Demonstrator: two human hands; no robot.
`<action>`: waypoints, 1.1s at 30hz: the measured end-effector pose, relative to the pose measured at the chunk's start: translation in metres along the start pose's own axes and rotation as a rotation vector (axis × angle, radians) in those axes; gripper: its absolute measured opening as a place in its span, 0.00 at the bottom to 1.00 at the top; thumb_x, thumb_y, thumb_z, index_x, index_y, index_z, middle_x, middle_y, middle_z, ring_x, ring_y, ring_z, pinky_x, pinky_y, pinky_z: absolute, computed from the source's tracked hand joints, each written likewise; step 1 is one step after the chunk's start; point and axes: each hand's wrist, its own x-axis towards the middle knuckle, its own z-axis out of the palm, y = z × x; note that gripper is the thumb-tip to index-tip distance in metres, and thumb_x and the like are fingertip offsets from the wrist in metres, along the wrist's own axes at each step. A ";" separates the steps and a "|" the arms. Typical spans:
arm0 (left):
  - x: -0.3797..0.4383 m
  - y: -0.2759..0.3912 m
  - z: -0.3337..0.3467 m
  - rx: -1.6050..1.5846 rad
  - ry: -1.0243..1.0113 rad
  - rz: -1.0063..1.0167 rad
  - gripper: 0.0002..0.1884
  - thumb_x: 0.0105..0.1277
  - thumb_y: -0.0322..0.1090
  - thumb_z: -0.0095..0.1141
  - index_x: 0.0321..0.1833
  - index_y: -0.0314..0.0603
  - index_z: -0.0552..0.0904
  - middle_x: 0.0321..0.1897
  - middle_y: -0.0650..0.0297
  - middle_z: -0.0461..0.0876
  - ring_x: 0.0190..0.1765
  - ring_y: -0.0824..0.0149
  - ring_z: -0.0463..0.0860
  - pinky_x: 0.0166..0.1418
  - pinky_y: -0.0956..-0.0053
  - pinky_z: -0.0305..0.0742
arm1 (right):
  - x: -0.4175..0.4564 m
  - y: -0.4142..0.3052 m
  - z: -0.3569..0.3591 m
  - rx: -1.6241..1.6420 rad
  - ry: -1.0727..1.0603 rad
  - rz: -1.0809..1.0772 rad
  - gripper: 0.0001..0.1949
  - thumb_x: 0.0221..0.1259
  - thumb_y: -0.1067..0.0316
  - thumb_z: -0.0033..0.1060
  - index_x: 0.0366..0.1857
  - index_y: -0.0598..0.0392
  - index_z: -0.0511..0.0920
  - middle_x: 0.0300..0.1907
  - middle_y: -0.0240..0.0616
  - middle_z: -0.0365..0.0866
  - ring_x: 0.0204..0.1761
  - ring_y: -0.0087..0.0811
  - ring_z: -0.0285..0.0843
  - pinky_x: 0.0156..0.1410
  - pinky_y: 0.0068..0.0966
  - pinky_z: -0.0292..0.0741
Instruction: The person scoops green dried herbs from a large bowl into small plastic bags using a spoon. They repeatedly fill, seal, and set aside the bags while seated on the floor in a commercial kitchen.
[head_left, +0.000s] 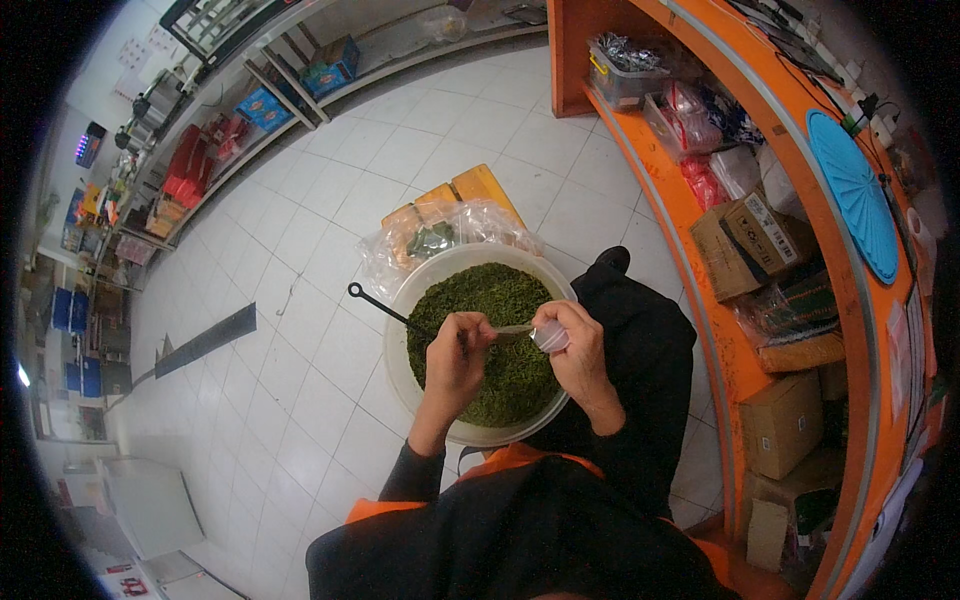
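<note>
A round whitish plastic tub (397, 375) of chopped green leaves (480, 292) stands close before me. My left hand (459, 352) is over the leaves, its fingertips pinching one end of a small clear plastic bag (514, 330). At the bag's other end, my right hand (577, 345) grips a whitish translucent part (550, 336) of it. A black handle with a ring end (379, 303) leans out over the tub's left rim; its lower end is hidden by the leaves and my hand. Beyond the tub, a clear plastic bag (495, 225) with green packets (431, 240) lies on a yellow stool or crate (484, 187).
An orange shelf unit (645, 165) curves along the right, holding cardboard boxes (750, 247), a plastic bin (626, 79) and bagged goods. A light blue ribbed lid (851, 195) rests on its top. Metal shelving (322, 105) runs along the upper left, above white floor tiles (315, 195).
</note>
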 end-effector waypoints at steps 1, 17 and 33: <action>0.002 0.008 -0.002 0.025 -0.011 -0.005 0.10 0.59 0.20 0.56 0.37 0.38 0.69 0.29 0.62 0.79 0.25 0.72 0.69 0.31 0.80 0.69 | 0.000 -0.002 -0.001 -0.015 0.014 0.000 0.09 0.45 0.85 0.53 0.32 0.62 0.74 0.32 0.39 0.77 0.36 0.33 0.78 0.43 0.25 0.73; 0.011 0.007 0.002 -0.001 -0.060 0.077 0.17 0.57 0.23 0.59 0.39 0.38 0.62 0.34 0.57 0.80 0.32 0.67 0.79 0.35 0.77 0.73 | 0.006 -0.016 -0.005 0.048 -0.117 -0.069 0.10 0.45 0.84 0.55 0.33 0.63 0.71 0.33 0.44 0.73 0.37 0.40 0.75 0.44 0.27 0.72; 0.068 0.019 -0.040 0.230 0.131 0.044 0.16 0.56 0.26 0.64 0.33 0.38 0.65 0.28 0.57 0.83 0.31 0.63 0.81 0.35 0.74 0.73 | 0.008 0.002 -0.016 0.387 -0.007 0.093 0.12 0.55 0.75 0.56 0.44 0.62 0.74 0.37 0.35 0.74 0.33 0.23 0.71 0.39 0.20 0.71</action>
